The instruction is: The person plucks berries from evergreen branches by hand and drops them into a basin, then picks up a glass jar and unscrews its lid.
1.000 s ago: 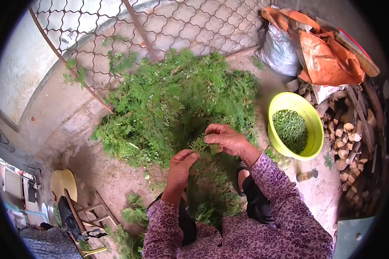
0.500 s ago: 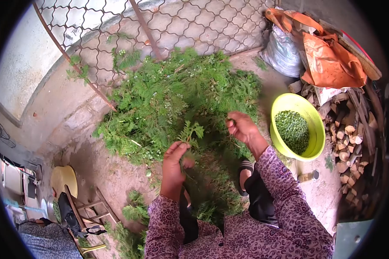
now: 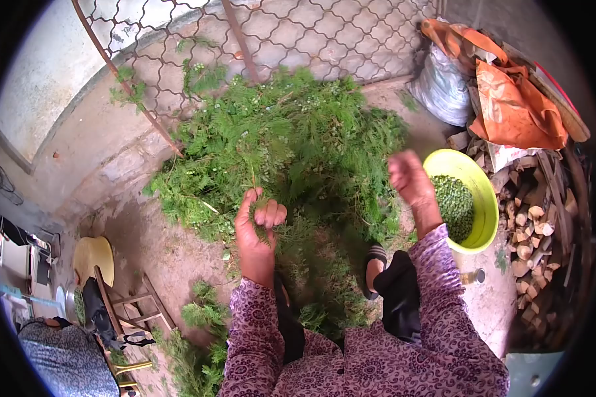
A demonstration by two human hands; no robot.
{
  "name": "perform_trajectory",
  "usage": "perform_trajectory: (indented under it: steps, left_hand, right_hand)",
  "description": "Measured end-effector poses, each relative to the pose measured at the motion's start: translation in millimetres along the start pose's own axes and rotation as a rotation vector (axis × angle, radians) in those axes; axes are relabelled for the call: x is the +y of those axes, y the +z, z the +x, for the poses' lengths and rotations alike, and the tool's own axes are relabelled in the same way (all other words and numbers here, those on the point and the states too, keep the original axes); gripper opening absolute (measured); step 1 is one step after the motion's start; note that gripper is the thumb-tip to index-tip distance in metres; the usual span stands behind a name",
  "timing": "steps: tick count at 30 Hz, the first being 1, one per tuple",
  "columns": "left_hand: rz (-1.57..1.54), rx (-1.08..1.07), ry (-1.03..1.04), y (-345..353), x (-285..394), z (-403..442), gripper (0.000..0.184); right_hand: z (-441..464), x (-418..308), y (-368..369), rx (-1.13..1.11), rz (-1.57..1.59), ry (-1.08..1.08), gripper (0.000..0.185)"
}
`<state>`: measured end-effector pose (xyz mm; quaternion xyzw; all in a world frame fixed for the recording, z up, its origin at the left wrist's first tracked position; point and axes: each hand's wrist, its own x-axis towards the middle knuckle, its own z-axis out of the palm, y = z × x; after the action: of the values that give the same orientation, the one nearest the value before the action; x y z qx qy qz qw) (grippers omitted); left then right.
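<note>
My left hand (image 3: 258, 221) is closed on a green sprig, its feathery leaves showing by the palm and a thin stem above the fingers. Near the left rim of the yellow-green basin (image 3: 488, 225), my right hand (image 3: 410, 177) is raised with its fingers curled and blurred; what they hold, if anything, is hidden. Small green berries (image 3: 453, 206) lie inside the basin. In front of both hands spreads a big heap of leafy green branches (image 3: 245, 139), and more cut greenery lies between my feet.
Split firewood (image 3: 530, 231) is stacked right of the basin, below an orange bag (image 3: 513, 106) and a white sack (image 3: 440, 86). A metal lattice (image 3: 324, 40) stands behind the heap. At left are a wooden stool (image 3: 136, 301) and a person in patterned clothing (image 3: 66, 357).
My right hand has moved away from my left hand, rightward and up to beside the basin. My left hand has shifted left and up, with the sprig now folded against the palm.
</note>
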<state>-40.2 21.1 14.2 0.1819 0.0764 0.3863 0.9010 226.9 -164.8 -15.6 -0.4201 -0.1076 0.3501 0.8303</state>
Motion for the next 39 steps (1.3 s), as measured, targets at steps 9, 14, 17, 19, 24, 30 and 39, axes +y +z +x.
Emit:
perform_trajectory:
  steps: [9,14,17,19,24,30,39]
  left_hand:
    - [-0.069,0.048,0.057,-10.8,2.3,14.7,0.014]
    - [-0.078,0.061,0.087,-10.1,4.4,15.3,0.014]
    - [-0.052,0.075,0.106,-9.9,8.0,13.6,0.014]
    - [-0.081,0.066,0.139,-13.0,13.2,13.4,0.017]
    - [-0.076,0.103,0.148,-15.6,18.8,9.3,0.014]
    - [0.053,0.254,0.179,-24.2,24.3,6.0,0.017]
    - [0.151,0.494,0.335,-76.3,52.2,-39.8,0.012]
  right_hand:
    - [-60.9,86.6,106.1,-0.706,-0.997,0.200,0.060]
    - [-59.5,101.2,104.9,-0.669,-0.649,0.469,0.034]
    - [-60.4,98.9,102.4,-0.567,-0.453,0.430,0.025]
    - [-57.3,95.7,100.0,-0.537,-0.411,0.455,0.027]
    - [-62.4,84.9,105.3,-0.522,-0.512,0.401,0.028]
    - [-66.4,73.4,115.8,-0.442,-0.529,0.428,0.024]
    - [-53.7,79.9,98.2,-0.450,-0.171,0.419,0.014]
